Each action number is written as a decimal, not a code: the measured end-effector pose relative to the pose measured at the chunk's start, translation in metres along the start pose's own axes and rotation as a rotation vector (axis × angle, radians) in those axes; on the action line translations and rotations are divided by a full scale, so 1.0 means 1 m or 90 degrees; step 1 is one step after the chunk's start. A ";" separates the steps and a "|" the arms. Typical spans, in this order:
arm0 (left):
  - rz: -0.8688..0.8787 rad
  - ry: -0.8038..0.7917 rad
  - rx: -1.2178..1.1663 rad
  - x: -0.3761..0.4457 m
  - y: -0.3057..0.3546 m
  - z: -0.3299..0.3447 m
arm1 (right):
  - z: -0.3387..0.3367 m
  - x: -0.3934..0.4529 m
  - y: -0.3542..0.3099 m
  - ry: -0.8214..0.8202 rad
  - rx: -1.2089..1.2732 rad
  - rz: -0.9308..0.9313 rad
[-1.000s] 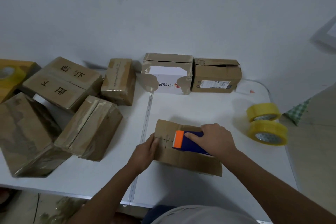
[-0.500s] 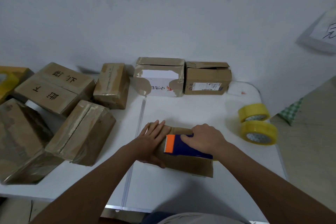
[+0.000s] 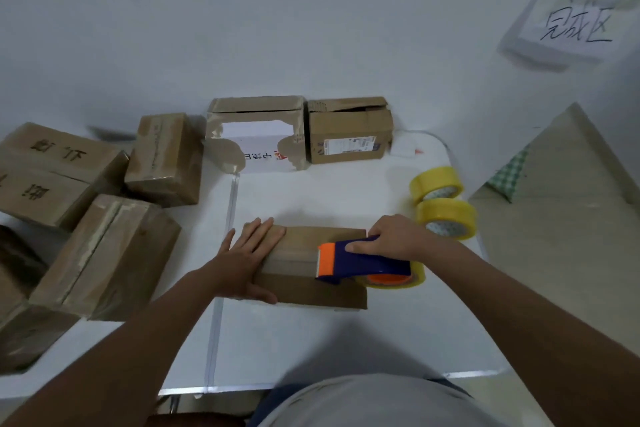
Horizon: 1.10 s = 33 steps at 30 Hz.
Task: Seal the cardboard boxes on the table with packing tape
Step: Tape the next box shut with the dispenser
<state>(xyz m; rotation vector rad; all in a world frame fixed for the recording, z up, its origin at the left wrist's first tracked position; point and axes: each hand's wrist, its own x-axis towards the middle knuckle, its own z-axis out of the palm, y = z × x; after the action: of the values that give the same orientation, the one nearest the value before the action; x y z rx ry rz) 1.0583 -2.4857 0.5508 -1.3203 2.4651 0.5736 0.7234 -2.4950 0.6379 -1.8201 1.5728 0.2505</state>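
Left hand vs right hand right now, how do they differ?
The left hand lies flat, fingers spread, on the box; the right hand is closed around the tape dispenser. Left is at the box's left end, right at its right end. Both are bare.

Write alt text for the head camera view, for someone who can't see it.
A person's left hand presses flat on a cardboard box while the right hand holds a blue and orange tape dispenser on its top. Other boxes lie around the white table; two yellow tape rolls sit at right.
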 end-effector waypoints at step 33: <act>-0.271 0.187 -0.112 0.029 0.059 0.016 | 0.063 0.008 -0.002 -0.011 0.063 0.021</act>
<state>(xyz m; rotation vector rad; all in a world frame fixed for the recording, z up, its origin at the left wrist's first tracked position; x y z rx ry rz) 0.9940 -2.4696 0.5364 -2.0576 2.2714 0.5263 0.7456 -2.4626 0.5873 -1.7131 1.5761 0.1997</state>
